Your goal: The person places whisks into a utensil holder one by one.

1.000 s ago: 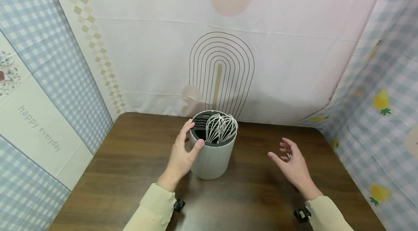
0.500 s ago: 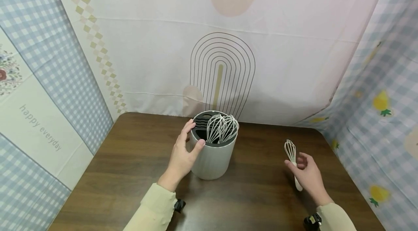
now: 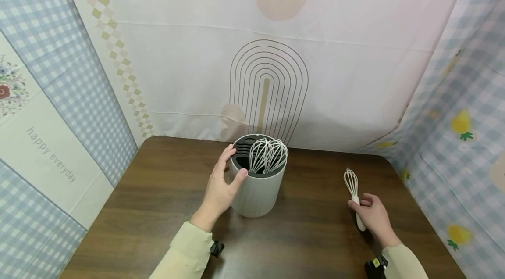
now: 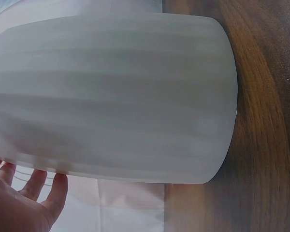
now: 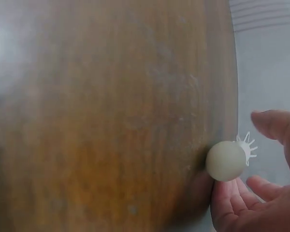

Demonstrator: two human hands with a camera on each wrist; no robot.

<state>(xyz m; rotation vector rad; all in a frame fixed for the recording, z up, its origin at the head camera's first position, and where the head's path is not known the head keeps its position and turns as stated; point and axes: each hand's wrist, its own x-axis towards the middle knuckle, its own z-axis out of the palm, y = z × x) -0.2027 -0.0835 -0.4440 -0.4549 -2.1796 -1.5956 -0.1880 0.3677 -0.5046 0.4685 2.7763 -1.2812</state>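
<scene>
In the head view, a white ribbed utensil holder [image 3: 256, 198] stands on the table, two wire whisks [image 3: 268, 156] upright in its dark slotted top. My left hand [image 3: 218, 187] grips it near the rim, thumb at the front and fingers round the left side. The left wrist view shows these fingers [image 4: 57, 195] against the wall of the holder [image 4: 116, 96]. Further right, a small white whisk [image 3: 356, 199] lies on the wood. My right hand [image 3: 375, 216] is around its handle; in the right wrist view the thumb [image 5: 270, 123] stands apart from the handle [image 5: 225, 161], the fingers beside it.
The brown wooden table [image 3: 165, 209] has rounded back corners. A pale patterned cloth [image 3: 189, 68] hangs behind it, and blue checked cloths hang at the left and right sides.
My right hand has moved right and toward the near edge, down to the small whisk's handle. It uncovered the whisk's wire head. The left hand and holder stay put.
</scene>
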